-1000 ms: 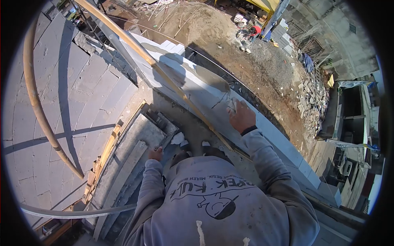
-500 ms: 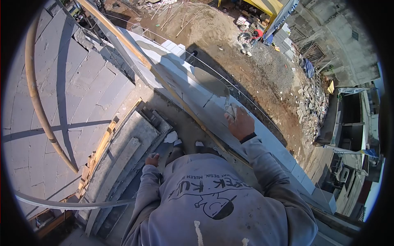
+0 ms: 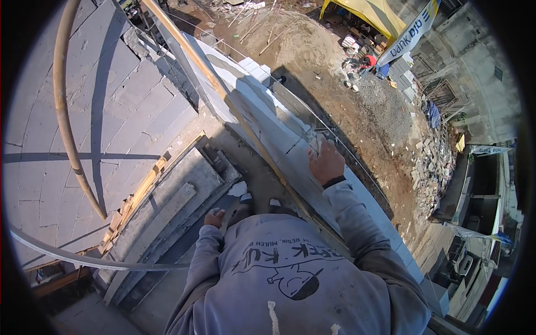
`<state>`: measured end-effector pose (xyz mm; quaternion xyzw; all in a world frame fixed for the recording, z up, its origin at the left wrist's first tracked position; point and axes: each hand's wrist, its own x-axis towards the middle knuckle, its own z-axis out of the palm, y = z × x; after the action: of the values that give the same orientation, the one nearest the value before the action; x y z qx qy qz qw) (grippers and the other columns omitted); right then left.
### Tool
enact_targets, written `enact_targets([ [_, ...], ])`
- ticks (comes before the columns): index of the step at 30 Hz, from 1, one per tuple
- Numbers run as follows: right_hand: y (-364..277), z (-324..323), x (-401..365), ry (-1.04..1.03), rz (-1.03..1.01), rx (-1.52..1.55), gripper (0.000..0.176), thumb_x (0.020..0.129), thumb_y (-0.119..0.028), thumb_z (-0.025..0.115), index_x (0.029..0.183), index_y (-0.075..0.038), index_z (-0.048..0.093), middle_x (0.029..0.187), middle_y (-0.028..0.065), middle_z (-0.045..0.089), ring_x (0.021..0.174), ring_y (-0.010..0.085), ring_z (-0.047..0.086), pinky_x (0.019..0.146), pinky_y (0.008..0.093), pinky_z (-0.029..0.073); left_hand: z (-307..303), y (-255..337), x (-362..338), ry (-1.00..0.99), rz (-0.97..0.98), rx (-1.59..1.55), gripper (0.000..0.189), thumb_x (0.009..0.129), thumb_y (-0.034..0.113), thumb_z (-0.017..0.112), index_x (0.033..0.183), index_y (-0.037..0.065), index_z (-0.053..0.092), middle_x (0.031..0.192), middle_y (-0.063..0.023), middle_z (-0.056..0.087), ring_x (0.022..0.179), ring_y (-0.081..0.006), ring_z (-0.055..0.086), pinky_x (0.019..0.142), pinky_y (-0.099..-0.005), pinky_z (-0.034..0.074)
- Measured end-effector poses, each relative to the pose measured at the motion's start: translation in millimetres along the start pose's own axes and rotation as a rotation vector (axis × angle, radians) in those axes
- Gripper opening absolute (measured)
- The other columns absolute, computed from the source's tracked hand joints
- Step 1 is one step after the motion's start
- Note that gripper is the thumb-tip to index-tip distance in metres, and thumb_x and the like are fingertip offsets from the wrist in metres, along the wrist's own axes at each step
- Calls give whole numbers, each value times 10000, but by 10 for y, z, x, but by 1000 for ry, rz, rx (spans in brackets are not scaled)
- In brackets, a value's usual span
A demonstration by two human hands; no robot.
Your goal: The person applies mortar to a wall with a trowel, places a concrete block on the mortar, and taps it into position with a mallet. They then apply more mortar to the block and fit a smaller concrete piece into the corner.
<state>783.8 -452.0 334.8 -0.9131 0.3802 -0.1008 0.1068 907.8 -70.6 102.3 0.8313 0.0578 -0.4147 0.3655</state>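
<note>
My right hand (image 3: 327,162) is closed around a pale, mortar-smeared trowel (image 3: 316,144), partly hidden by the fingers. It is held over the top of a white block wall (image 3: 357,192), close to the end of a strip of wet grey mortar (image 3: 290,109). My left hand (image 3: 214,218) hangs low beside my body with its fingers curled, and nothing shows in them. Near it lie a white block fragment (image 3: 238,188) and a stepped concrete ledge (image 3: 173,187).
A long wooden pole (image 3: 245,125) slants along the wall's inner side. At left, a curved bamboo pole (image 3: 66,125) crosses a grey block wall (image 3: 39,190). A metal bar (image 3: 100,262) reaches in at lower left. Beyond the wall, the ground drops to a sand heap (image 3: 304,44) and rubble (image 3: 432,173).
The view has turned, so the surroundings sit farther right. My right hand with the trowel has moved slightly toward the mortar strip. My left hand stays low and curled.
</note>
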Motion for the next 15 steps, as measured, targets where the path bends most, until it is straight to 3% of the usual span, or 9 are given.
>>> enact_targets([
  [3, -95, 7, 209, -102, 23, -30, 476, 794, -345, 576, 1171, -72, 477, 991, 163, 559, 880, 346, 584, 732, 435, 474, -134, -144, 13, -16, -56, -4, 460, 796, 338, 637, 1116, 17, 558, 905, -87, 647, 719, -178, 627, 563, -297, 466],
  [7, -444, 29, 459, -43, -18, 2, 447, 792, -323, 570, 1112, -20, 499, 940, 164, 600, 850, 330, 600, 723, 422, 481, -262, -233, -62, -18, -173, -78, 489, 801, 340, 636, 1155, 24, 520, 895, -82, 645, 722, -184, 634, 543, -303, 465],
  [9, -631, -17, 720, -207, -21, 26, 471, 800, -341, 563, 1175, -66, 490, 996, 182, 582, 887, 341, 590, 749, 423, 470, -365, -167, -87, -20, -197, -78, 494, 804, 342, 634, 1162, 25, 510, 891, -82, 645, 724, -183, 633, 537, -302, 463],
  [10, -732, 33, 851, -196, -29, 33, 471, 800, -341, 563, 1175, -66, 490, 996, 182, 582, 887, 341, 590, 749, 423, 470, -386, -133, -93, -6, -173, -115, 483, 807, 341, 631, 1153, 26, 513, 883, -80, 643, 719, -183, 632, 532, -301, 460],
  [12, -873, 271, 1012, 47, -96, 144, 403, 762, -308, 599, 1062, -43, 542, 887, 177, 593, 821, 332, 598, 713, 411, 480, -446, -172, -87, 10, -158, -145, 473, 810, 340, 628, 1145, 26, 516, 875, -78, 642, 714, -184, 631, 526, -300, 456],
  [15, -1097, 494, 1413, 8, -143, 144, 375, 754, -311, 604, 1026, -56, 569, 942, 171, 600, 868, 320, 599, 739, 392, 483, -564, -165, -35, -30, -168, -105, 470, 812, 337, 625, 1146, 25, 520, 857, -66, 639, 693, -172, 622, 510, -288, 447],
])
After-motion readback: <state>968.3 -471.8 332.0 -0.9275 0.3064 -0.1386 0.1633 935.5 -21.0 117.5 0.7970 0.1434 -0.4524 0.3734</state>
